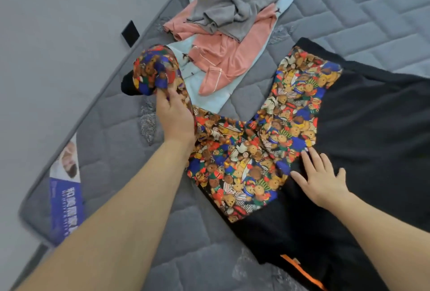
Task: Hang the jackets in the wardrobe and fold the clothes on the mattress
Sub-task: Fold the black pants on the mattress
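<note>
A black garment with teddy-bear print panels (251, 155) lies spread on the grey quilted mattress (372, 11). My left hand (174, 116) grips one bear-print sleeve and holds its bunched end up off the mattress at the left. My right hand (318, 179) lies flat with spread fingers on the garment's black body, beside the printed part. Beyond it sits a heap of clothes: a grey top (239, 4) on a pink piece (223, 58) on a light blue one (209, 97).
The mattress lies on a pale grey floor (46, 34), its edge running diagonally at the left. A blue and white label (66, 197) sits on its near left corner. A small black square (130, 33) lies at the mattress edge. An orange strip (302, 272) shows on the black fabric.
</note>
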